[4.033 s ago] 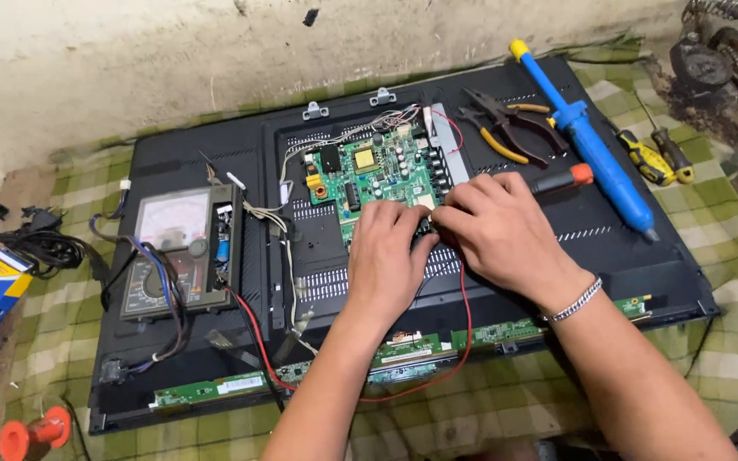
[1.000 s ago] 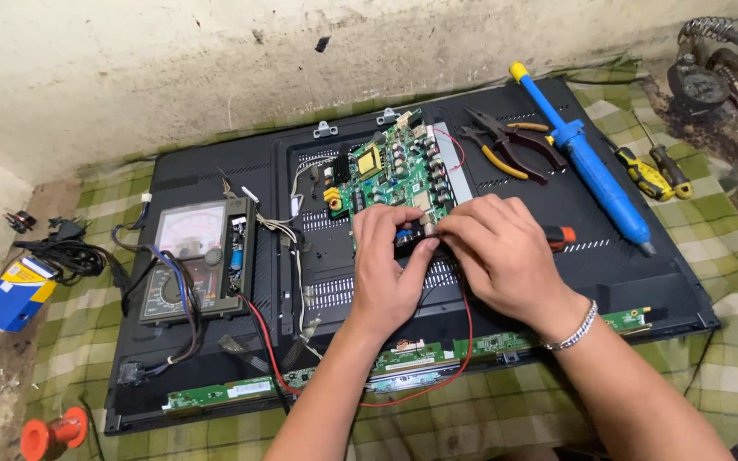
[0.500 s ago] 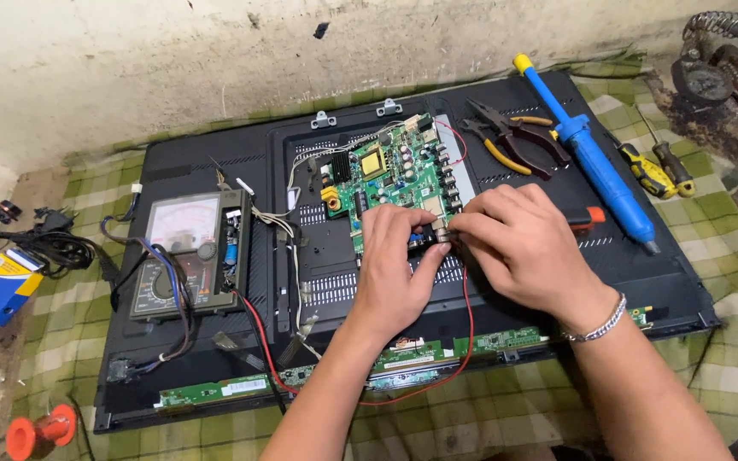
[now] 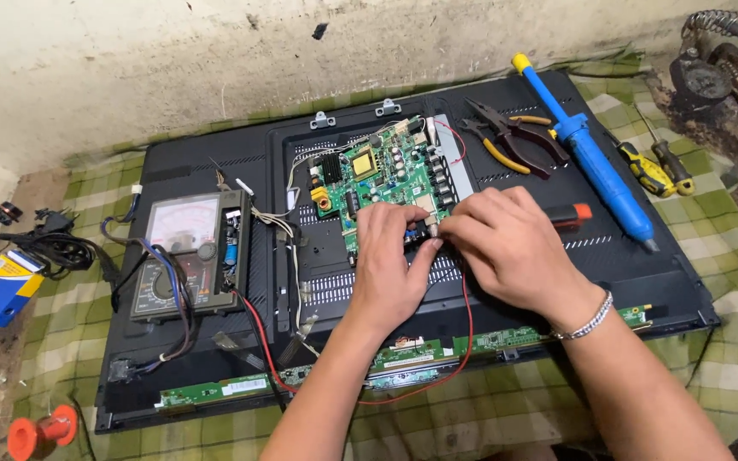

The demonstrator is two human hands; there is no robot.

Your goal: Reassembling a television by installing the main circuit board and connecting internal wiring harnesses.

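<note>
A flat television lies face down, its black back panel (image 4: 625,256) open. The green circuit board (image 4: 377,175) sits in the panel's middle. My left hand (image 4: 386,265) and my right hand (image 4: 510,248) meet at the board's lower right corner. The left fingertips pinch a small dark part (image 4: 413,236) there. The right fingertips press in beside it from the right. A red wire (image 4: 470,329) loops from the analogue multimeter (image 4: 185,252) and disappears under my right palm. A black and orange tool handle (image 4: 572,213) shows just behind my right hand.
Pliers (image 4: 514,137), a blue desoldering pump (image 4: 595,162) and yellow-handled screwdrivers (image 4: 647,171) lie at the right. Narrow green strip boards (image 4: 506,340) line the panel's near edge. An orange spool (image 4: 40,431) and a blue box (image 4: 2,286) sit at the left, with a wall behind.
Both hands stay at the same corner of the board, with only small finger shifts. My view has drifted slightly.
</note>
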